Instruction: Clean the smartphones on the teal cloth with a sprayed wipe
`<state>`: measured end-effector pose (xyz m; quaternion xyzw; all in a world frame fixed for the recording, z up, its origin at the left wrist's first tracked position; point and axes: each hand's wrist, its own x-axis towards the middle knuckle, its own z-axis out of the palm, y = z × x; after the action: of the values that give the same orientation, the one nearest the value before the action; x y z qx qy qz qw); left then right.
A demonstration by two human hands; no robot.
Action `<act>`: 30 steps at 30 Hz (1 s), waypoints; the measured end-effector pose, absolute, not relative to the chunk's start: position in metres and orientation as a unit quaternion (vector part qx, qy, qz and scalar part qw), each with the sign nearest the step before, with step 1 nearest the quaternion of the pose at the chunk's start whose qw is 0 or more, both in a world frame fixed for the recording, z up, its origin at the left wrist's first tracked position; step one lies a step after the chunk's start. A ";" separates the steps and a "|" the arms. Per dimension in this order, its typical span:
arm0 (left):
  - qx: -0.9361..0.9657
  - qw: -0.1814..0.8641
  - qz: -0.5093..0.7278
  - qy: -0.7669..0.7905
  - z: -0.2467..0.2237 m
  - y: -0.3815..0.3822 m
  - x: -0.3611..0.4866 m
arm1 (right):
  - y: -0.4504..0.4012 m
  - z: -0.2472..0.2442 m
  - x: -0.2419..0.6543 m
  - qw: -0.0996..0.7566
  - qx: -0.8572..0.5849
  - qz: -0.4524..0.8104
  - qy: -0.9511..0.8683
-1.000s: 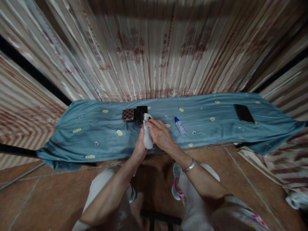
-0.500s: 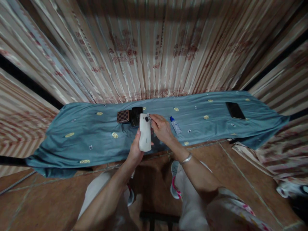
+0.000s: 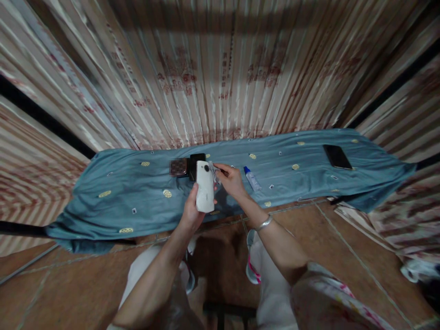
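White back upward, clasps phone [image 3: 205,189] in left hand [image 3: 192,209], apparently for steadiness, while pinching thin grey piece [image 3: 216,173] beside camera end with right hand [image 3: 233,181].

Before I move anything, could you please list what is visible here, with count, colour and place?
Phone: 1, white, in left hand
Crumpled piece, material unclear: 1, greyish, in right hand
Checked case: 1, brown, left of the phone
Flat item: 1, black, partly behind the phone
Tube: 1, pale with blue cap, right of hands
Dark phone: 1, black, far right of cloth
Cloth: 1, blue-green, yellow prints, across the middle
Curtains: count unclear, pale with reddish print, all around
Poles: 4 lengths, black, two each side
Floor: 1, brown tiles, below
Frame: 1, black, bottom middle
Bundle: 1, white, lower right
Bracelet: 1, silver, right wrist
Sandals: 2, pale, lower middle
Hands: 2, bare, centre
Legs: 2, pale trousers, bottom
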<state>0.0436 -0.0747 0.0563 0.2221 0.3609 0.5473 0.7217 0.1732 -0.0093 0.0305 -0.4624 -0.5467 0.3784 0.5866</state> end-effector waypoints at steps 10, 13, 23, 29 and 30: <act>0.246 0.725 0.524 0.372 0.048 -0.075 0.040 | -0.001 0.033 0.173 0.609 -0.340 0.625 -0.349; 0.222 0.712 0.538 0.392 0.049 -0.073 0.043 | 0.000 0.035 0.172 0.610 -0.323 0.636 -0.345; 0.221 0.718 0.528 0.396 0.050 -0.071 0.041 | 0.004 0.036 0.174 0.615 -0.315 0.655 -0.306; 0.207 0.738 0.512 0.388 0.051 -0.071 0.042 | 0.005 0.027 0.175 0.622 -0.323 0.633 -0.328; 0.208 0.740 0.510 0.387 0.050 -0.071 0.042 | 0.005 0.025 0.175 0.626 -0.326 0.623 -0.337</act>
<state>0.0418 -0.0705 0.0504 0.2080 0.3868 0.5097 0.7399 0.1752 0.0051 0.0250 -0.3264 -0.3370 0.6230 0.6259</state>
